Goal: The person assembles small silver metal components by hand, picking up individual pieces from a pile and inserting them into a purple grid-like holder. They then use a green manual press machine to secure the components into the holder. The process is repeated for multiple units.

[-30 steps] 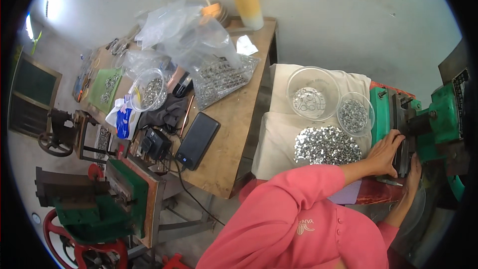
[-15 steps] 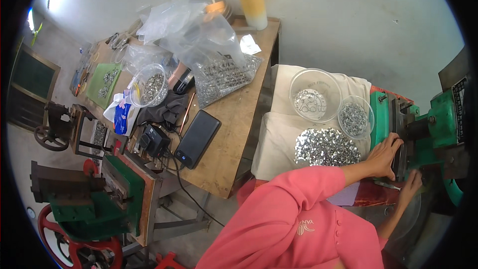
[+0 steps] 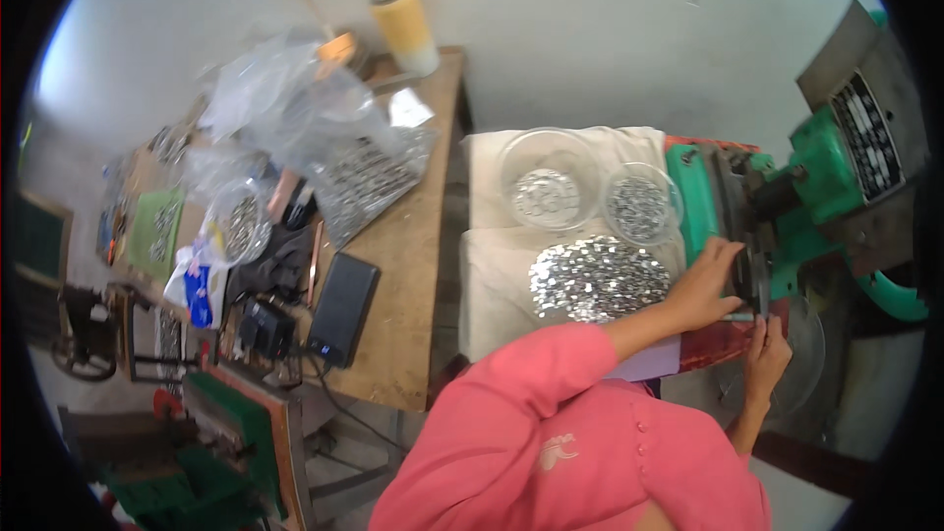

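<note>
At three o'clock in the head view, a person in a pink long-sleeved top works both bare hands at a green press machine (image 3: 831, 177). Their left hand (image 3: 706, 285) rests open and flat against the machine's dark work area, fingers spread, gripping nothing that can be seen. Just below it, toward four o'clock, the right hand (image 3: 765, 354) pinches narrowly around what appears to be a thin metal tool or small part, too small to tell for certain. Beside the left hand, toward nine o'clock from it, a heap of small shiny metal pieces (image 3: 598, 277) lies on a pale cloth (image 3: 492, 265). At twelve o'clock from the heap stand two clear bowls (image 3: 549, 177) (image 3: 641, 205), each holding more metal pieces. Further toward nine o'clock, a cluttered wooden table (image 3: 403, 334) carries plastic bags, a dark flat device (image 3: 342, 307) and a yellow jar (image 3: 403, 25).
</note>
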`<state>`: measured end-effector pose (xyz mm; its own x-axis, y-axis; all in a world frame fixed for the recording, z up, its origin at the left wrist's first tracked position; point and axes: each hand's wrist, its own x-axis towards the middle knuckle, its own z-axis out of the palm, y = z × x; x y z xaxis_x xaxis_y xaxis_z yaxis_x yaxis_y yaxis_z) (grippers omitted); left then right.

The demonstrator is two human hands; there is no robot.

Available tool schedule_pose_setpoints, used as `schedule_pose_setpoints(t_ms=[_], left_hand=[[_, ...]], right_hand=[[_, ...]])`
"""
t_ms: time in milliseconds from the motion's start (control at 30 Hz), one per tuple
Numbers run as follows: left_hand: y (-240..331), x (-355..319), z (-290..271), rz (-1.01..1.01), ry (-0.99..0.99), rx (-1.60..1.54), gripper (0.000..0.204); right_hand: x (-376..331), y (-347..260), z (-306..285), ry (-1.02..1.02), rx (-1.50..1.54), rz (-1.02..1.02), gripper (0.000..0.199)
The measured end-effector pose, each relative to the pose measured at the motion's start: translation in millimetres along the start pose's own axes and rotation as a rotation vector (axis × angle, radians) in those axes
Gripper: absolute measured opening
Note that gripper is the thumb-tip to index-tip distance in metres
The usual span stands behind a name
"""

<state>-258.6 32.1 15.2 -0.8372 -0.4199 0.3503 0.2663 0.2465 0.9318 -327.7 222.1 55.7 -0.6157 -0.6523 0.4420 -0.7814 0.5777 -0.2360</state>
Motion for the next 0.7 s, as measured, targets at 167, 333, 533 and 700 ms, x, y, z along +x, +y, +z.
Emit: schedule_pose_setpoints(t_ms=[167, 333, 533, 700], left_hand=[[29, -36, -13, -0.221, -0.136, -0.263, 0.053], [56, -44, -26, -0.624, -0.382, -0.739, 0.033], [49, -55, -99, -0.521, -0.218, -0.580, 0.016], [75, -35, -186, -0.272, 0.008, -0.216, 0.028]], right_hand=[[-58, -9, -44, 0.020, 0.135, 0.177, 0.021], [-65, -46, -61, -0.111, 0.259, 0.066, 0.019], [-3, -94, -14, -0.197, 0.637, 0.068, 0.018], [79, -147, 36, -0.344, 1.384, 0.200, 0.025]])
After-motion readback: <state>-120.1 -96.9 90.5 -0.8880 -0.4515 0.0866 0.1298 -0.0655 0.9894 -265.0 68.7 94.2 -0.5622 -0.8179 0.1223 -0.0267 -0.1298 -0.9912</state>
